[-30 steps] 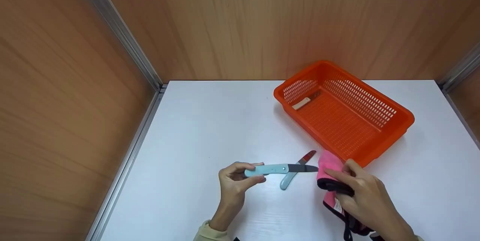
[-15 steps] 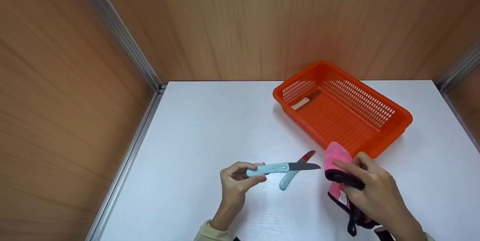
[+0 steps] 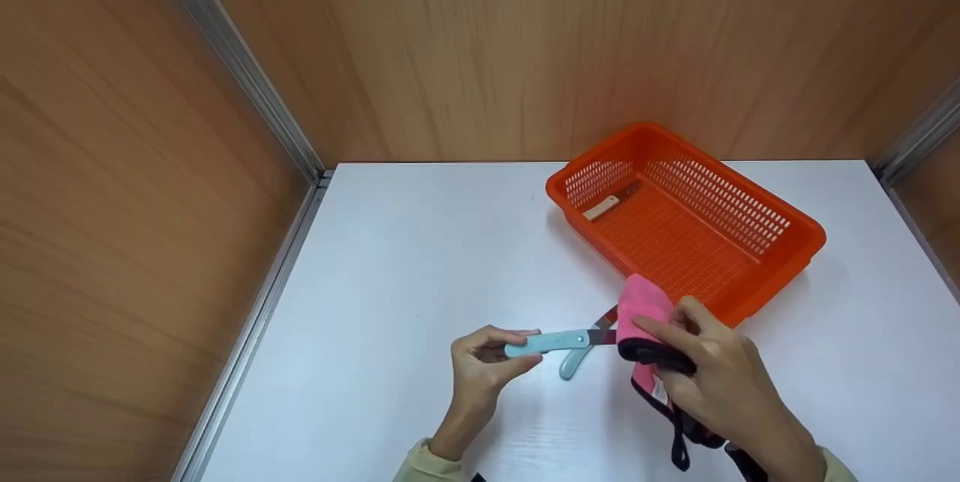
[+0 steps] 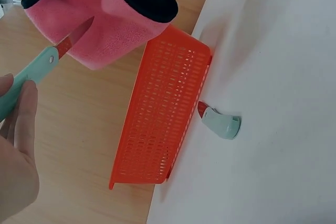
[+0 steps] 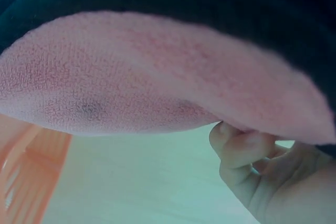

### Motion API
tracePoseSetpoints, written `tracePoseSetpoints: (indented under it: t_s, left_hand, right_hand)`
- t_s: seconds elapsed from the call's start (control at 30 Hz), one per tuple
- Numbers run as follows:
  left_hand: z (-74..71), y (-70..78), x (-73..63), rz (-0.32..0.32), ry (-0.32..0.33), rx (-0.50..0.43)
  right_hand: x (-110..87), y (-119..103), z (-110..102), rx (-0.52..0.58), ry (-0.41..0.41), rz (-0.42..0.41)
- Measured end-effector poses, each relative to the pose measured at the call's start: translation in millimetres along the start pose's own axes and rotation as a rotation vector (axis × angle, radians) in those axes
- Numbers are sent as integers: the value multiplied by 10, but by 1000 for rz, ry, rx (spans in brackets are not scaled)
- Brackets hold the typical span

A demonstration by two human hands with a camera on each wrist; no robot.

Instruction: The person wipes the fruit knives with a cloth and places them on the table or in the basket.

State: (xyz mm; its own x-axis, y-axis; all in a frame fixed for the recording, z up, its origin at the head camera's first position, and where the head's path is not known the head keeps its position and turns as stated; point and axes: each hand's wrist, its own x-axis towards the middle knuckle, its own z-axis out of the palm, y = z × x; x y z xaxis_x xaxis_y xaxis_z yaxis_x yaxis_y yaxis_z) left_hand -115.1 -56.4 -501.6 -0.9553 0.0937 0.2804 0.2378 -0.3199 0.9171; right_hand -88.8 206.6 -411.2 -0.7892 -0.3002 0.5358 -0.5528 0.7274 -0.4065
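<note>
My left hand (image 3: pixel 480 369) pinches the light-blue handle of an unfolded folding knife (image 3: pixel 551 341) between thumb and fingers. Its blade points right, and the tip end is hidden by a pink cloth (image 3: pixel 645 305) with dark edging in the head view. My right hand (image 3: pixel 720 373) grips that folded cloth, with a dark loop hanging below. The left wrist view shows the blade (image 4: pixel 79 32) lying along the pink side, reflecting it. Pink towelling (image 5: pixel 115 87) with dark smudges fills much of the right wrist view. A second light-blue folding knife (image 3: pixel 571 362) lies unfolded on the table beneath the first.
An orange-red basket (image 3: pixel 780 279) stands at the back right, slanted, close behind the cloth. Inside its left end lies a folding knife with a cream handle (image 3: pixel 601 208). Wood-grain panels (image 3: pixel 480 54) border the white table (image 3: pixel 390 257) at the back and left.
The cloth first drew right, off the blade tip, then came back left over the blade's end. My left hand with the knife has shifted slightly right. The basket and the lying knife stayed put.
</note>
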Motion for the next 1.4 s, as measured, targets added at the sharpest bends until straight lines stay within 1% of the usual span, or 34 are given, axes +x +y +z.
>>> tracePoseSetpoints:
  t_s: [0.1,0.27,0.47,0.53,0.63,0.77,0.9,1.03,1.23,1.4]
  left_hand:
    - [18,-3,5,-3,-4,-8]
    - [37,3,5,-5,0,-30]
    - [57,15,14,30,-19,-63]
    - [62,21,14,40,-26,-67]
    - [64,33,6,46,-27,-69]
    - [56,47,-1,45,-23,-70]
    - [34,53,3,41,-19,-66]
    - [8,57,5,34,-4,-64]
    - [-39,58,6,36,17,-48]
    - [-84,52,13,55,15,-21]
  right_hand:
    - [24,-55,38,0,-23,-26]
    - [44,-135,116,-33,-61,-78]
    - [49,-228,169,-105,-187,-61]
    - [47,-243,173,-118,-217,-55]
    - [39,-245,170,-137,-233,-52]
    - [17,-209,158,-176,-226,-50]
    - [-15,-155,140,-200,-218,-27]
    - [-44,-107,102,-199,-222,15]
    - [-92,-34,6,-189,-276,100]
    - [-133,34,-54,-189,-295,122]
